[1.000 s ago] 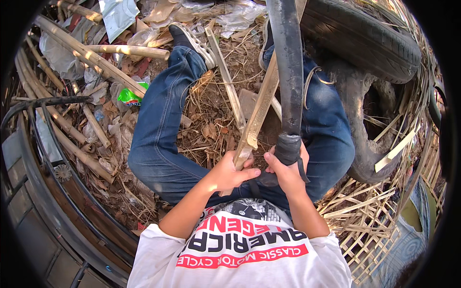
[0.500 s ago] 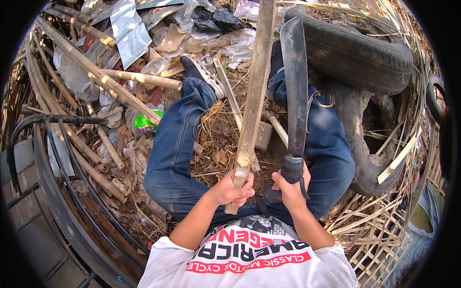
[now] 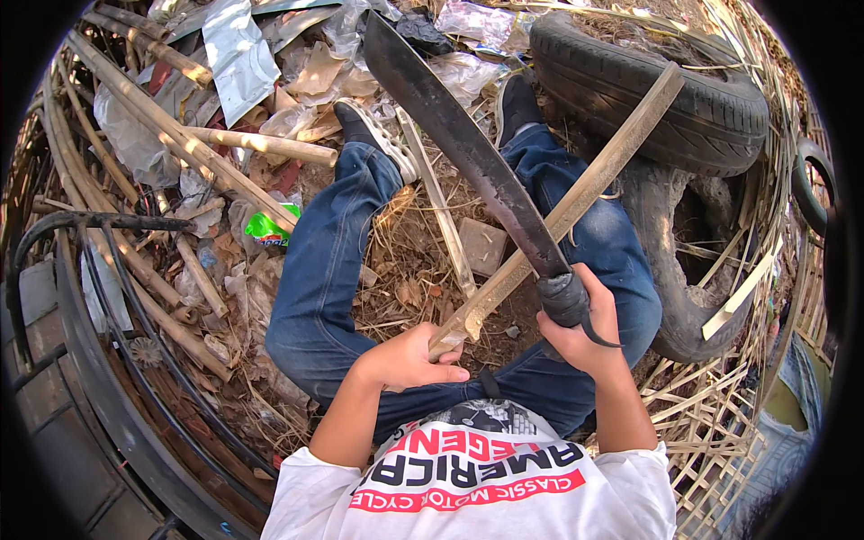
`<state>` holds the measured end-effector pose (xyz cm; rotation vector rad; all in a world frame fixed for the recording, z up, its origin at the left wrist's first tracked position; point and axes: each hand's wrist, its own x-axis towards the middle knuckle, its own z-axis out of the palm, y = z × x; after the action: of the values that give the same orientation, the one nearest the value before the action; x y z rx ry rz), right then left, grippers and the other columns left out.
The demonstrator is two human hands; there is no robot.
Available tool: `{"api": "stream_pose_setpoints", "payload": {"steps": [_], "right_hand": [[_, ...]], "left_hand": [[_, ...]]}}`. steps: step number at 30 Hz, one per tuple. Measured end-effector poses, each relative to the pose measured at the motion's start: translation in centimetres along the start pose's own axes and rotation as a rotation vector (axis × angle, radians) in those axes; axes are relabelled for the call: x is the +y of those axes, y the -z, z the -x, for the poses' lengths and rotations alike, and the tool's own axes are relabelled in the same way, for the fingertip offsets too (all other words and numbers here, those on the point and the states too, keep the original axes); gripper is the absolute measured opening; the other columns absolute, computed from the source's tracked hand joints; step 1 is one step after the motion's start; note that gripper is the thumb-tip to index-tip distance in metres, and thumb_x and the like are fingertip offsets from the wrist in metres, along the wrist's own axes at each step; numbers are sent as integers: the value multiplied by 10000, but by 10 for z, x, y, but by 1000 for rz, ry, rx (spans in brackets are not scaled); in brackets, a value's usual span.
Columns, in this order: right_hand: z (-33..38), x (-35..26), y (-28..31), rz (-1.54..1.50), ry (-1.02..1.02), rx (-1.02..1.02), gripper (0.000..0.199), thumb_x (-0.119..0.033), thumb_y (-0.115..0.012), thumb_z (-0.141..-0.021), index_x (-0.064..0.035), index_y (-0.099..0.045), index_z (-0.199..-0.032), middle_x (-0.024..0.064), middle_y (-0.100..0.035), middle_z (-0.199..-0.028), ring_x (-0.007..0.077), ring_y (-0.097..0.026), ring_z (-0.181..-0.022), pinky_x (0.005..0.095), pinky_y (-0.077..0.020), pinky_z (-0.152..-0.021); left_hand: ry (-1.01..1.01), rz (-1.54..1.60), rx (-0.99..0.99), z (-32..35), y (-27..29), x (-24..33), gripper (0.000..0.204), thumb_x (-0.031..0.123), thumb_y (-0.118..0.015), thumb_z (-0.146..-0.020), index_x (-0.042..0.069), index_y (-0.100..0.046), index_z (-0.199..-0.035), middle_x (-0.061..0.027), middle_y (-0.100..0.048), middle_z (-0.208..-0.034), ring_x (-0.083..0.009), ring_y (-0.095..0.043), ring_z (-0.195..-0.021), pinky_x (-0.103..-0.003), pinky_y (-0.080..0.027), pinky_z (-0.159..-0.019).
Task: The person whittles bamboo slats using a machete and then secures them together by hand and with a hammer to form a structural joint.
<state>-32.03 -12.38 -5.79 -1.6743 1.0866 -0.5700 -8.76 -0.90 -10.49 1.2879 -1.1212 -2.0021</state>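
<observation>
My left hand (image 3: 416,358) is closed round the lower end of a bamboo strip (image 3: 594,180), which slants up and to the right over my right knee toward the tyre. A pale cut shows on the strip close to my fingers. In my right hand (image 3: 585,328) is a machete (image 3: 468,148), gripped by its black wrapped handle (image 3: 565,299). Its dark, broad blade points up and to the left and crosses in front of the strip just above the handle. Whether blade and strip touch I cannot tell.
Between my legs lie a thin bamboo piece (image 3: 436,198) and a square block (image 3: 483,246). A black tyre (image 3: 648,99) sits at the far right. Bamboo poles (image 3: 180,135) and plastic litter spread on the left, beside a black metal frame (image 3: 85,315). Woven bamboo lattice (image 3: 693,432) lies at right.
The bamboo strip has swung from nearly upright to a rightward slant. The machete has tipped from upright to the left, so the two now cross. My right hand has risen slightly.
</observation>
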Motion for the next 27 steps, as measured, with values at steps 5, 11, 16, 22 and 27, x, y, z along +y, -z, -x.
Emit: {"api": "stream_pose_setpoints", "payload": {"steps": [5, 11, 16, 22, 27], "right_hand": [[11, 4, -2, 57, -92, -56, 301, -10, -671, -671, 11, -567, -952, 91, -651, -726, 123, -623, -666, 265, -485, -655], [13, 12, 2, -55, -224, -47, 288, 15, -659, -682, 1, -557, -951, 22, -578, -697, 89, -551, -674, 259, -455, -627], [19, 10, 14, 134, -113, -144, 288, -2, -653, -671, 10, -582, -950, 80, -618, -718, 106, -566, -674, 266, -465, -649], [26, 7, 5, 99, -185, -47, 283, 30, -651, -656, 12, -564, -925, 28, -566, -721, 78, -500, -687, 233, -429, -646], [21, 12, 19, -90, -277, 67, 291, 29, -629, -666, 12, -579, -952, 21, -571, -750, 81, -498, -705, 230, -425, -672]], "left_hand": [[-10, -66, -53, 2, 4, -18, 402, 181, -772, -779, 123, -384, -691, 55, -405, -644, -64, -358, -604, -254, -333, -545], [6, -127, 11, -8, -3, -8, 385, 186, -753, -784, 113, -386, -691, 40, -401, -623, -82, -362, -594, -269, -339, -546], [50, -192, 12, -7, -3, -7, 368, 161, -733, -781, 108, -386, -669, 28, -414, -611, -96, -373, -586, -283, -351, -545], [87, -178, 15, -20, -4, 7, 357, 131, -729, -775, 99, -389, -673, 17, -402, -595, -105, -362, -577, -293, -355, -550], [24, -163, -1, -14, 0, 11, 365, 129, -730, -765, 97, -383, -655, 8, -380, -576, -122, -364, -568, -300, -361, -550]]}}
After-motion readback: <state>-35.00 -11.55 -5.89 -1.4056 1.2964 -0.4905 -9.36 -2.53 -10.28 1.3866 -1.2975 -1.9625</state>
